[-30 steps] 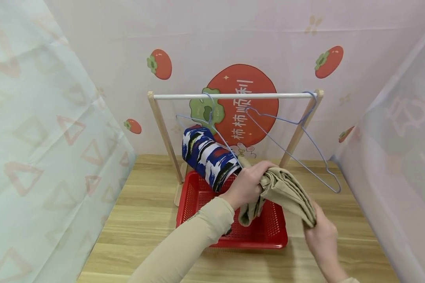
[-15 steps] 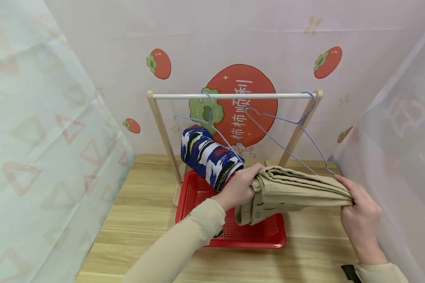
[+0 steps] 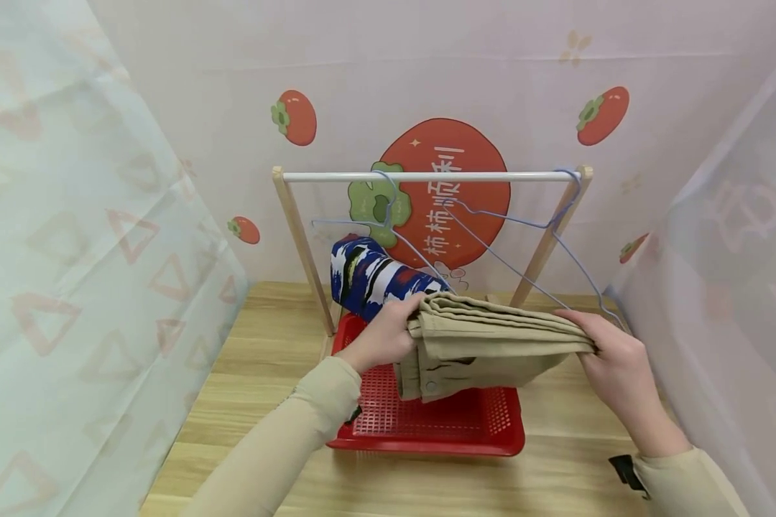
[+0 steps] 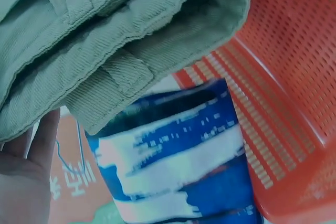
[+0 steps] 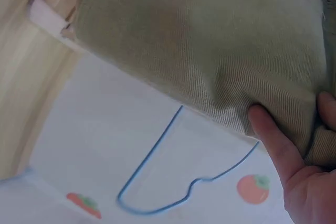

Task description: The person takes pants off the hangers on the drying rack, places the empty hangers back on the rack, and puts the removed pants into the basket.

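Note:
Folded khaki pants [image 3: 491, 348] stretch between my two hands above the red basket [image 3: 427, 439]. My left hand [image 3: 386, 332] grips their left end by the waistband, where a button shows. At the other end my right hand [image 3: 619, 357] pinches the folded layers; the right wrist view shows its thumb [image 5: 275, 145] pressed on the cloth. A blue, white and black patterned garment [image 3: 362, 276] hangs on the left blue hanger [image 3: 417, 253], behind my left hand. The right blue hanger [image 3: 580, 262] is bare, its lower part hidden by the pants and right hand.
The small rack has a white bar [image 3: 323, 177] on wooden legs [image 3: 302, 248], with both hangers hooked over it. It stands on a wood-grain table [image 3: 265, 345]. Printed cloth walls [image 3: 220, 108] enclose the back and both sides.
The right hand has swung out rightward and then come back left, pulling the pants straight. Both hands have since shifted left with the pants, and the left hanger has turned slightly.

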Motion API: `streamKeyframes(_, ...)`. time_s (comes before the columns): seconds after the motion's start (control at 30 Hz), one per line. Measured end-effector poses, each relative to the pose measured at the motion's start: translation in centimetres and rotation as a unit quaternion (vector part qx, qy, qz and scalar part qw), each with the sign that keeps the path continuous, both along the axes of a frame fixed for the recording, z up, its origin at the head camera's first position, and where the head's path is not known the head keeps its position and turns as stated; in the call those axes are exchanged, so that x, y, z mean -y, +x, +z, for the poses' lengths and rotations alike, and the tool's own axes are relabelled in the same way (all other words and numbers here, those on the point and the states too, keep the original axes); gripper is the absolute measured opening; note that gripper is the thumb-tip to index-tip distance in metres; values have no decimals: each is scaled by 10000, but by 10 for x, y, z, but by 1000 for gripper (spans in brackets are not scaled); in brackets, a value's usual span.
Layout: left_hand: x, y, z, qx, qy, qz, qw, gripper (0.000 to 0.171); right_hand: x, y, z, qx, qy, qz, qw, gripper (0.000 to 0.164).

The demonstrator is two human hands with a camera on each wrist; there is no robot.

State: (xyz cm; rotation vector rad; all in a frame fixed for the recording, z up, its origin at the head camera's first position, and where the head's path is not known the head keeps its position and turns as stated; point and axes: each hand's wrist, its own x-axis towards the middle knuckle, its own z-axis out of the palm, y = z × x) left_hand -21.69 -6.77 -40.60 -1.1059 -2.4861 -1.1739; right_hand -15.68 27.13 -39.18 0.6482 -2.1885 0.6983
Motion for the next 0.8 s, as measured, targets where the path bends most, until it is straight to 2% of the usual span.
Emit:
streamKeyframes(0.2,22,-7,4,154,272,64,9995,50,17,-10,6,-78,110,165,9998,46)
streamKeyframes(0.5,46,-18,13,186,173,480,9985,47,41,-23,14,94,145,442,9989,39)
streamKeyframes(0.67,54,-26,21,152,145,657,9976,46,52,-32,12,194,-68,507,9985,35)
streamKeyframes(0.8,57,-29,21,157,45,802,9966,46,58,-37,5,372,-333,529,9974,32)
